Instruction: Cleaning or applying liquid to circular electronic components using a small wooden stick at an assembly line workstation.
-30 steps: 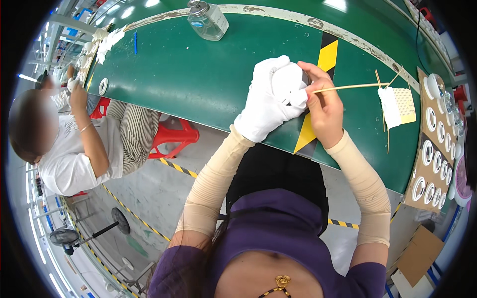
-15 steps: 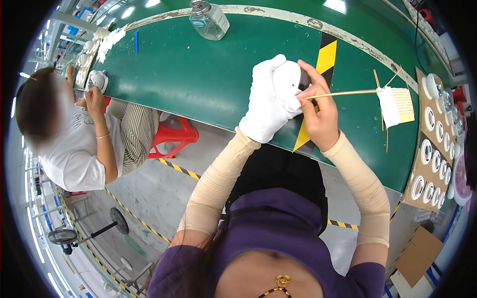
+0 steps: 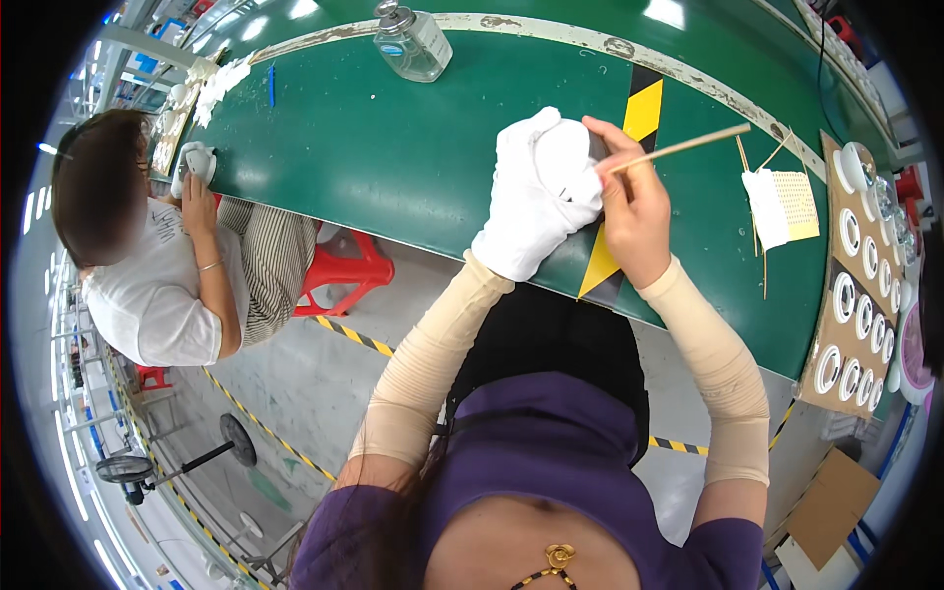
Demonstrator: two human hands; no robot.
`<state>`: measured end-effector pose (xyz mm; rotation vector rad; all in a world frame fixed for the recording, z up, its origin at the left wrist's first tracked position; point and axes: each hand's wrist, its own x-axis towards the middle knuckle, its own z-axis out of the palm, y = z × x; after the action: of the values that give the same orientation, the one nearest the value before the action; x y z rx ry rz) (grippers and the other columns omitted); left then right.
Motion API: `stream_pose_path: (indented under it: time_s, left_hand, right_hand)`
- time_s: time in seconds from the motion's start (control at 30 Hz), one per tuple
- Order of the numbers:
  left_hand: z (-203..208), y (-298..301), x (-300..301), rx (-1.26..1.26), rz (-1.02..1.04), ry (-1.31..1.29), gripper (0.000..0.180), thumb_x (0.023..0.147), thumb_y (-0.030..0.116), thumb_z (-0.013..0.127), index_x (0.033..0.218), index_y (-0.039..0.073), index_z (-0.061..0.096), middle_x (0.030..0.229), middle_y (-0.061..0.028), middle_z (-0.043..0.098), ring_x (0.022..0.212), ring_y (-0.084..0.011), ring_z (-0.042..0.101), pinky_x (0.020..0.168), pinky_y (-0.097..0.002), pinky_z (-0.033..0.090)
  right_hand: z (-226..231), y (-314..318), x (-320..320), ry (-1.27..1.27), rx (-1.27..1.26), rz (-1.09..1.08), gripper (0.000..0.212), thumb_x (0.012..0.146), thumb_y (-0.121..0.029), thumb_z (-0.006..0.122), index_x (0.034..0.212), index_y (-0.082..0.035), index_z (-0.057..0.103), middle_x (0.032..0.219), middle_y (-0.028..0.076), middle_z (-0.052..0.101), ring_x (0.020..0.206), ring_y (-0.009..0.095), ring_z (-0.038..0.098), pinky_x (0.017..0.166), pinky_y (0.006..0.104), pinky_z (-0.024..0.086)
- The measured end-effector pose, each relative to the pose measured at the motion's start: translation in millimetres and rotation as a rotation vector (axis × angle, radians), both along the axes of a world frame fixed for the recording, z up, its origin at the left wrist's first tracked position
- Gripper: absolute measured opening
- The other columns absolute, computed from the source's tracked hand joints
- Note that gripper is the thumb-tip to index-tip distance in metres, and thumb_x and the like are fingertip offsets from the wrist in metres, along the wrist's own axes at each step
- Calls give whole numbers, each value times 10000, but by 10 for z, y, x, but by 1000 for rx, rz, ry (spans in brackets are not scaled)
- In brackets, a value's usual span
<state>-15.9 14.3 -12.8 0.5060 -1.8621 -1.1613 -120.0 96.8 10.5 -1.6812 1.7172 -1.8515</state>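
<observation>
My left hand (image 3: 521, 202), in a white glove, is closed round a white rounded part (image 3: 562, 149) with a small dark slot in its face. A dark patch shows at the part's right side, partly hidden by my right fingers. Bare, my right hand (image 3: 639, 221) pinches a thin wooden stick (image 3: 693, 145). The stick's near end is at the white part's face; whether it touches cannot be made out. Its other end points up and to the right. Both hands are above the near edge of the green table (image 3: 334, 128).
To the right lie a yellow dotted pad (image 3: 796, 202), a white cloth (image 3: 765, 209) and several thin sticks. Beyond stands a board (image 3: 822, 320) with rows of white rings. A clear bottle (image 3: 421, 54) is at the back. A co-worker (image 3: 157, 285) sits left, handling a white part.
The stick has swung, its far end now tilted further up and away from the cloth. The white part has turned slightly in my left hand. The co-worker's hand has lowered.
</observation>
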Motion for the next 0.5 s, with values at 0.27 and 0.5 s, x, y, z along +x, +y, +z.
stream_pose_path:
  time_s: [0.27, 0.5]
  left_hand:
    - [63, 12, -28, -81, 82, -38, 853, 608, 162, 874, 1268, 31, 349, 1164, -130, 487, 1049, -231, 538, 915, -336, 460]
    - [77, 4, -8, -63, -47, 13, 862, 652, 89, 849, 1314, 24, 300, 1153, -113, 553, 1048, -184, 575, 929, -324, 468]
  right_hand:
    - [30, -186, -175, -402, 152, -67, 84, 946, -37, 508, 930, 28, 558, 834, 54, 586, 768, 85, 523, 709, 208, 426]
    - [44, -21, -40, -539, 54, 126, 133, 982, -115, 489, 890, -26, 451, 1205, 216, 601, 1024, 173, 572, 939, 278, 418]
